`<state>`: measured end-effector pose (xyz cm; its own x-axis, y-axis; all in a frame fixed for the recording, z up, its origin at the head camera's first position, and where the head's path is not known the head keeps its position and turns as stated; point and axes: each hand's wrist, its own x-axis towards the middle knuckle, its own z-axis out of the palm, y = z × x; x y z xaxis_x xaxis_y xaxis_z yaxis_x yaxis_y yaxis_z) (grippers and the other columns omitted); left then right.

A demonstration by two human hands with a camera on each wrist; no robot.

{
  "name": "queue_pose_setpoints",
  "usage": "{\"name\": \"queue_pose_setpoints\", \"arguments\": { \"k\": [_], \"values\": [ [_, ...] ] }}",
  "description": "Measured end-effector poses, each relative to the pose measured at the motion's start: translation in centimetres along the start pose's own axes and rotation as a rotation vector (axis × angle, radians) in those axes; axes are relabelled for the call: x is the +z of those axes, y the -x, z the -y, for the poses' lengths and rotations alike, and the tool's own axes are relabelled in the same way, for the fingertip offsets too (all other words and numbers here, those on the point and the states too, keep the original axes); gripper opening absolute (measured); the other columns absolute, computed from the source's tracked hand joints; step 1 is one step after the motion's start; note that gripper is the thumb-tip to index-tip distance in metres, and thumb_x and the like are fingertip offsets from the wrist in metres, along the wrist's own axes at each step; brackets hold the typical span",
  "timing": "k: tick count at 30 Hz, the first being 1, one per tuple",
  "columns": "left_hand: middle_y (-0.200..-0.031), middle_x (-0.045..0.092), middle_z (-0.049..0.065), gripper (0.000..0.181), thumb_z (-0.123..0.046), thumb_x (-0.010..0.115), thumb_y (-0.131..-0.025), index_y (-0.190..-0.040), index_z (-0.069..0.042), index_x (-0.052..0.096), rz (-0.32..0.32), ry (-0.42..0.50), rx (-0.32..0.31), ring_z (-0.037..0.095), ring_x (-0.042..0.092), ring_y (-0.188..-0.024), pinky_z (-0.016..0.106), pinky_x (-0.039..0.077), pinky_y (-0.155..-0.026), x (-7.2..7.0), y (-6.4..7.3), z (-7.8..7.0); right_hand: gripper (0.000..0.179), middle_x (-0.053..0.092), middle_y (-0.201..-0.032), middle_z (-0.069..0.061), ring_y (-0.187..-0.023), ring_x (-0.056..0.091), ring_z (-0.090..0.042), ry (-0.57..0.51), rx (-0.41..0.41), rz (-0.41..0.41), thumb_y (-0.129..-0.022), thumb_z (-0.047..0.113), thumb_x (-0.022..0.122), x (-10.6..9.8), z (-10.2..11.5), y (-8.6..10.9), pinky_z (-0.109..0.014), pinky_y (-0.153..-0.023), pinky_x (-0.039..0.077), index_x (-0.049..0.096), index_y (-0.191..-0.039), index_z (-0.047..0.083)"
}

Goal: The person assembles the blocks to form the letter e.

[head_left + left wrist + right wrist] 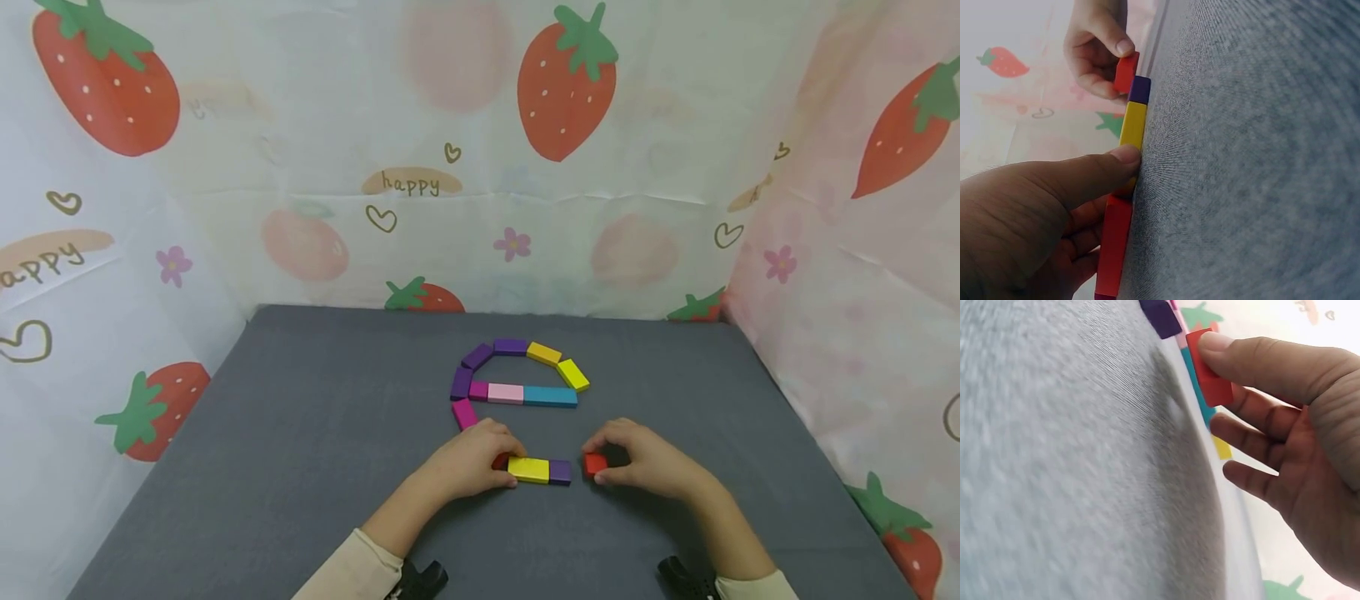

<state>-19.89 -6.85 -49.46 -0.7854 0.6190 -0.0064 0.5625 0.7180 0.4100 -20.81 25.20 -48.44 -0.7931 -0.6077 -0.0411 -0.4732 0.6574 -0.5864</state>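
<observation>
In the head view my left hand [474, 460] pinches a yellow block [529, 470] lying on the grey cloth, near the end that meets a red block. The left wrist view shows its thumb on the yellow block [1133, 124], with the long red block [1114, 245] nearer the palm. A short purple block [559, 472] touches the yellow one's right end. My right hand [654, 457] pinches a small red block [595, 464] between thumb and fingers, a small gap to the right of the purple block. The right wrist view shows this red block [1210, 369] tilted at the fingertips.
Farther back, purple blocks [511, 347] and yellow blocks [573, 375] form an arch. Below it runs a straight row with a pink block [506, 394] and a blue block [551, 397]. A magenta block [464, 413] slants down toward my left hand. Strawberry-printed curtains surround the table [315, 417].
</observation>
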Motion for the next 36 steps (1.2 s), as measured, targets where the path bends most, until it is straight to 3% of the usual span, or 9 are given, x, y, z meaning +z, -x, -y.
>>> {"name": "queue_pose_setpoints", "arguments": {
  "k": [22,36],
  "values": [
    [-0.113,0.068,-0.011,0.034,-0.036,0.079,-0.091,-0.121,-0.024,0.075,0.011,0.004,-0.002,0.008,0.054,-0.106,0.028,0.049,-0.098,-0.3,0.2,-0.3,0.033,0.065,-0.113,0.020,-0.111,0.054,-0.011,0.002,0.006,0.010,-0.086,0.039,0.082,1.5,0.5,-1.2,-0.042,-0.099,0.048,0.072,-0.116,0.029],
    [-0.112,0.068,-0.011,0.034,-0.037,0.080,-0.090,-0.121,-0.025,0.075,0.008,0.012,-0.010,0.008,0.054,-0.105,0.028,0.050,-0.097,-0.2,0.0,-0.1,0.032,0.065,-0.111,0.020,-0.111,0.052,-0.009,0.020,-0.038,0.009,-0.085,0.036,0.084,1.6,1.1,-1.3,-0.045,-0.101,0.046,0.072,-0.114,0.032]
  ]
}}
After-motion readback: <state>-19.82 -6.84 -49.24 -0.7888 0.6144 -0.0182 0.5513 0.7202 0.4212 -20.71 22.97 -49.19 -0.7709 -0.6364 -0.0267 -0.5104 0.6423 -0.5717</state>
